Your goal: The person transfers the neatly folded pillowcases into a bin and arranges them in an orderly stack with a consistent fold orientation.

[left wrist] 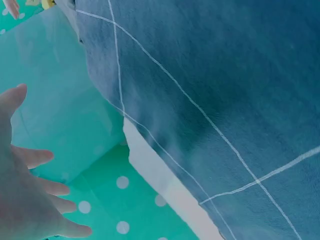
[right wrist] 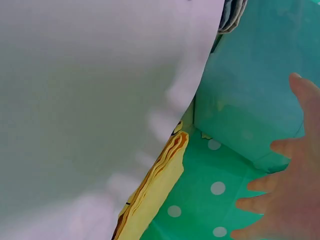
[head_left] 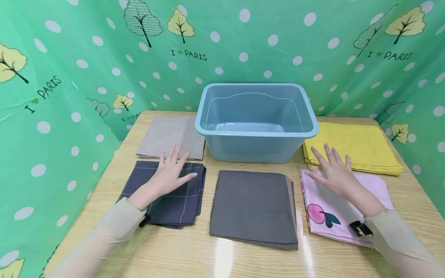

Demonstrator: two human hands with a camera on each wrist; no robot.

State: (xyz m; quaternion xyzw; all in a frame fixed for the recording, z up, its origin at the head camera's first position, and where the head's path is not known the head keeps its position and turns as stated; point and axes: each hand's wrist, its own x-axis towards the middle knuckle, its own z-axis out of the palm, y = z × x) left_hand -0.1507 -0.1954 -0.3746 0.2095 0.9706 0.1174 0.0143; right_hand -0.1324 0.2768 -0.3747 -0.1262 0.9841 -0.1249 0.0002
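My left hand (head_left: 169, 174) is spread with straight fingers over a folded navy cloth with thin white lines (head_left: 187, 204), which also fills much of the left wrist view. On the other side my right hand (head_left: 337, 174), fingers spread too, is above a folded pink cloth (head_left: 368, 189) printed with a pink fruit and dark leaves. Neither hand holds anything. Between them lies a folded dark grey cloth (head_left: 253, 208). A light grey folded cloth (head_left: 170, 133) is beyond the left hand, and a yellow folded one (head_left: 354, 144) beyond the right.
An open light blue plastic bin (head_left: 257, 148) stands at the back middle of the wooden table (head_left: 174, 251), between the light grey and yellow cloths. Green dotted fabric (head_left: 229, 23) hangs behind the table and along its sides.
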